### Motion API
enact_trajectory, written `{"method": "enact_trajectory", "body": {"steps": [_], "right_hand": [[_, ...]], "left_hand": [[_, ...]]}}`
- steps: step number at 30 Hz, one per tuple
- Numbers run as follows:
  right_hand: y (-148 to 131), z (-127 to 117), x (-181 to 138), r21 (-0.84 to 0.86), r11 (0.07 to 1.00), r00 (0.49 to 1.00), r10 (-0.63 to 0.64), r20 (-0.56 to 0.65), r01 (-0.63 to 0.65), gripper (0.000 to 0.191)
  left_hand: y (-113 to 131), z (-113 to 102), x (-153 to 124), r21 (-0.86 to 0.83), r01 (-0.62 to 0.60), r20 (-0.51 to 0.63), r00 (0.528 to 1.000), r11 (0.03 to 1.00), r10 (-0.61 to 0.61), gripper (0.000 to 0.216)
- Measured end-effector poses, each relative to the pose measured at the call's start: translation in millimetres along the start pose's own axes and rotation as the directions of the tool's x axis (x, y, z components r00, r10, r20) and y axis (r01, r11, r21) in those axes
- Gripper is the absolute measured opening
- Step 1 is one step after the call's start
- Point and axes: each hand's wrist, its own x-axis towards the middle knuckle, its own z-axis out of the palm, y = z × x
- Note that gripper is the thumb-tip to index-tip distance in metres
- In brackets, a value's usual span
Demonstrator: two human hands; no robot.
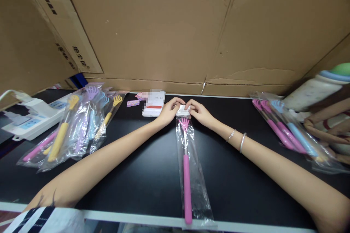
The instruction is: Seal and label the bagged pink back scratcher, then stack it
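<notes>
A pink back scratcher (187,185) with a hand-shaped head lies lengthwise in front of me inside a clear plastic bag (201,189). Its head points away from me and its handle reaches the table's near edge. At the bag's far end, my left hand (170,111) and my right hand (201,112) meet from either side, fingers closed on the whitish, folded-looking top of the bag (182,110). Whether that whitish part is a label or gathered film, I cannot tell.
Bagged back scratchers (58,142) in several colours pile up at left beside a white power strip (35,116). More bagged scratchers (284,131) lie at right, near a pale bottle (311,89). A phone (154,111) and small purple card (133,103) lie before the cardboard wall (164,25).
</notes>
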Motion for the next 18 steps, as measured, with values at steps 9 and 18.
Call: {"method": "enact_trajectory", "body": {"steps": [9,18], "right_hand": [[-0.2,0.4,0.0,-0.007,1.0,1.0,0.004,-0.001,-0.004,0.014],[-0.3,0.3,0.1,-0.005,1.0,1.0,-0.006,0.003,0.006,0.012]], "left_hand": [[-2.8,0.4,-0.1,0.002,-0.025,0.002,1.0,1.0,0.025,0.016],[-1.7,0.5,-0.3,0.006,-0.021,-0.008,1.0,1.0,0.021,0.015]]}}
